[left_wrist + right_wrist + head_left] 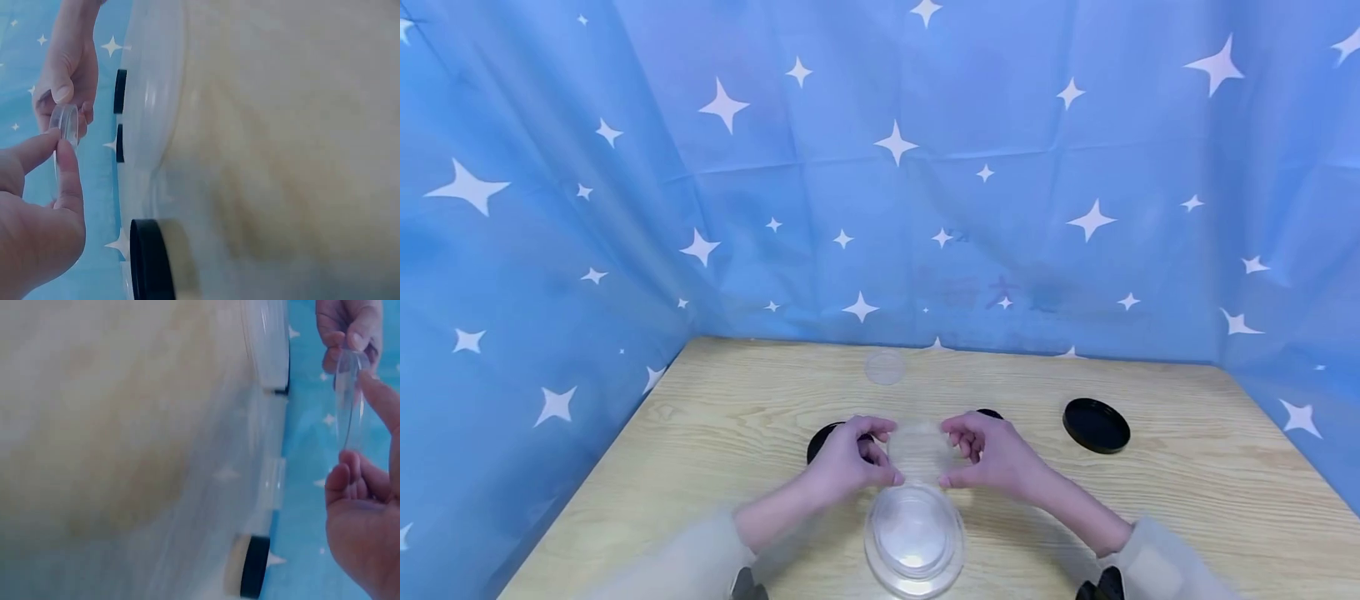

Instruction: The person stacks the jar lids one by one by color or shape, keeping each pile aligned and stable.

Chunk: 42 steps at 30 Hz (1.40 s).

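Both hands hold one clear round lid (917, 448) up off the counter (1187, 500), between them. Left hand (848, 461) pinches its left edge, thumb and forefinger curled onto the rim; right hand (992, 454) pinches the right edge the same way. Left wrist view: the lid (65, 125) is seen edge-on, thumb and forefinger of the left hand (34, 212) on its near rim, the right hand (69, 69) on the far rim. Right wrist view mirrors that: lid (350, 400) edge-on, right hand (365, 519) near, left hand (350, 328) far.

Just below the hands, toward the person, a clear round container (914, 537) stands on the counter, open top (a smaller clear piece seems to sit inside it, hard to tell). Behind the left hand a black lid (823, 437) is partly hidden. Behind the right hand, the edge of another black lid (989, 413) peeks out. Well to the right of the right hand lies a third black lid (1096, 425), flat. Farther back beyond the hands, a small clear disc (884, 367) lies near the blue star-patterned backdrop (880, 167).
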Available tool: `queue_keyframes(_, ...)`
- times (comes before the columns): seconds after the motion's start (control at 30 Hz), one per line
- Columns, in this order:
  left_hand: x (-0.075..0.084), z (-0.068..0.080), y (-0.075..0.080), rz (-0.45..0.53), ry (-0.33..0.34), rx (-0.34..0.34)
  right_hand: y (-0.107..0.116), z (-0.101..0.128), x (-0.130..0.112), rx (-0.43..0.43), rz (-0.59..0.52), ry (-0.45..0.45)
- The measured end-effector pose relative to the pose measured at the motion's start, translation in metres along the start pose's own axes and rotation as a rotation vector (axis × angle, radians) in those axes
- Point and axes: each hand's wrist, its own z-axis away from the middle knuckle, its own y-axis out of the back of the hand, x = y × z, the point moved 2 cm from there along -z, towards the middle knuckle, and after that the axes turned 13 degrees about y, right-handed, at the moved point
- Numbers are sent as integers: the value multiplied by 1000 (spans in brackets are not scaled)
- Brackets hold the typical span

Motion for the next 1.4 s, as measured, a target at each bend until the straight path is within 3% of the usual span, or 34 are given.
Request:
queue_keyframes(0.17, -5, 16, -2, -12, -32, -23, -9, 10, -7, -18, 2, 46)
queue_keyframes(0.47, -13, 34, -7, 6, -3, -57, -18, 22, -18, -71, 1, 63)
queue_keyframes(0.67, -16, 40, -9, 0, -18, -70, -23, 26, -21, -102, -4, 64)
queue_keyframes(0.97, -20, 46, -10, -60, -18, -75, -32, 31, -21, -133, 77, 60)
queue_keyframes(1.4, -22, 45, -12, -146, 1, -74, -37, 36, -24, -152, 134, 64)
